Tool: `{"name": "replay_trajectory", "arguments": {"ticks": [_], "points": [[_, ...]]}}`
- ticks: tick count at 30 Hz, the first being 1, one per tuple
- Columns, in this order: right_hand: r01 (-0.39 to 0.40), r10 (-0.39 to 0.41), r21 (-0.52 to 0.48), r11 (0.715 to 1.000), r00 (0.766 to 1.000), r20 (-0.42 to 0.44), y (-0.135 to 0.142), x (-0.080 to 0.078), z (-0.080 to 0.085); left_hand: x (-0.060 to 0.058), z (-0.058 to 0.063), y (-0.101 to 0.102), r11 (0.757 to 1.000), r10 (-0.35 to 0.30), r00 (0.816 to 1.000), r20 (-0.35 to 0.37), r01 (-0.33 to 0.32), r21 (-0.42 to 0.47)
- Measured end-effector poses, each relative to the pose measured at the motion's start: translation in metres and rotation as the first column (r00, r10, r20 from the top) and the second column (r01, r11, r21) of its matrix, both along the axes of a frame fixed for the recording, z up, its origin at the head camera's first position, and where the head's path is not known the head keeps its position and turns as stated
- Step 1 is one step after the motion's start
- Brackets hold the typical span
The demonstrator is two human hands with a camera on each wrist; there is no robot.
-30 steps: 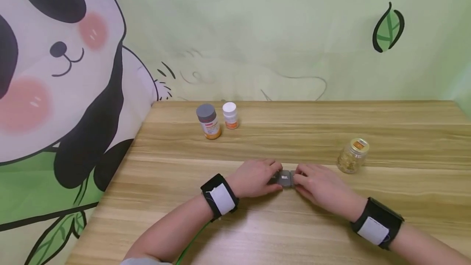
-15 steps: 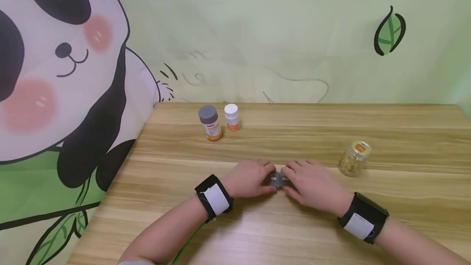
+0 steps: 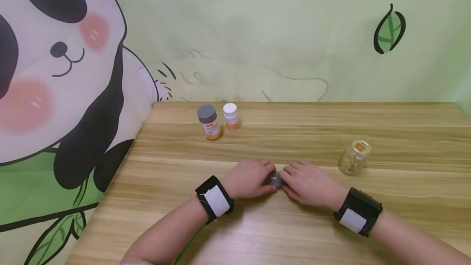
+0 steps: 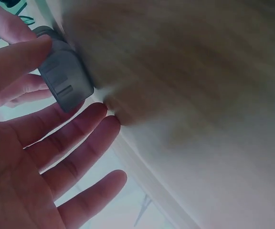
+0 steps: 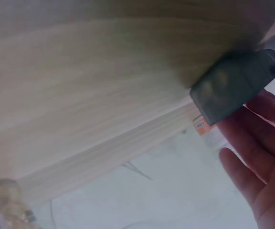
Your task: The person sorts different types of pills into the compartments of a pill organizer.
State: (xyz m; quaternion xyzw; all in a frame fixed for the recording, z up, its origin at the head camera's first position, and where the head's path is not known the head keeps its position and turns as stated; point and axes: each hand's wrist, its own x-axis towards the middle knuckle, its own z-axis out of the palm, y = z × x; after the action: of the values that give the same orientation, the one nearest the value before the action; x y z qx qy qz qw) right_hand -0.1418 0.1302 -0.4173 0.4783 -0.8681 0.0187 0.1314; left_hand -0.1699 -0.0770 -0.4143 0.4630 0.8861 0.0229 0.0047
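In the head view a grey pill organizer point(image 3: 274, 179) with small white lettering lies between both hands, mostly covered by fingers. My left hand point(image 3: 251, 178) grips its left part; the left wrist view shows the left thumb point(image 4: 20, 59) on the organizer point(image 4: 66, 76), with the other fingers spread below it. From the other side my right hand point(image 3: 312, 183) pinches the right part. In the right wrist view yellowish shapes show faintly through the organizer's point(image 5: 228, 83) end. Whether any lid is raised, I cannot tell.
Toward the back left stand a grey-capped bottle point(image 3: 209, 122) and a smaller white bottle point(image 3: 231, 116). A clear jar point(image 3: 353, 158) with a gold lid and yellow contents stands right of the right hand. A green cable point(image 3: 189, 243) runs beside the left forearm across the wooden table point(image 3: 404, 130).
My right hand has moved left along the organizer, closer to the left hand, covering the compartment that showed between them. The left hand has shifted slightly left. Bottles and jar stay put.
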Motion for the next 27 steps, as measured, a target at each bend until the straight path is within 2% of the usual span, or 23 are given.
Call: {"name": "replay_trajectory", "arguments": {"ticks": [7,15,20,23,25,27], "points": [[-0.054,0.054,0.000,0.999,0.998,-0.015,0.0029,-0.0022,-0.0021,0.0023,-0.0004,0.0000,1.000,0.002,0.999,-0.037,-0.003,-0.011],[-0.071,0.075,0.032,0.997,0.988,-0.133,0.0068,-0.0005,-0.0073,0.0050,0.0015,0.0015,1.000,0.011,0.999,-0.053,-0.011,-0.003],[-0.068,0.076,0.059,0.996,0.986,-0.149,0.0079,0.0007,-0.0050,0.0055,0.0010,0.0022,1.000,0.011,0.997,-0.078,-0.011,0.001],[-0.054,0.055,0.020,0.998,0.996,-0.066,0.0088,-0.0017,-0.0025,0.0055,0.0007,0.0029,1.000,0.008,0.997,-0.083,-0.008,0.000],[-0.008,0.010,-0.040,0.999,0.999,0.049,0.0092,-0.0048,-0.0009,0.0056,0.0002,0.0033,1.000,0.007,0.996,-0.085,-0.007,-0.003],[0.054,-0.037,-0.098,0.994,0.986,0.166,0.0081,-0.0083,0.0014,0.0057,0.0001,0.0034,1.000,0.014,0.997,-0.081,-0.014,-0.003]]}}
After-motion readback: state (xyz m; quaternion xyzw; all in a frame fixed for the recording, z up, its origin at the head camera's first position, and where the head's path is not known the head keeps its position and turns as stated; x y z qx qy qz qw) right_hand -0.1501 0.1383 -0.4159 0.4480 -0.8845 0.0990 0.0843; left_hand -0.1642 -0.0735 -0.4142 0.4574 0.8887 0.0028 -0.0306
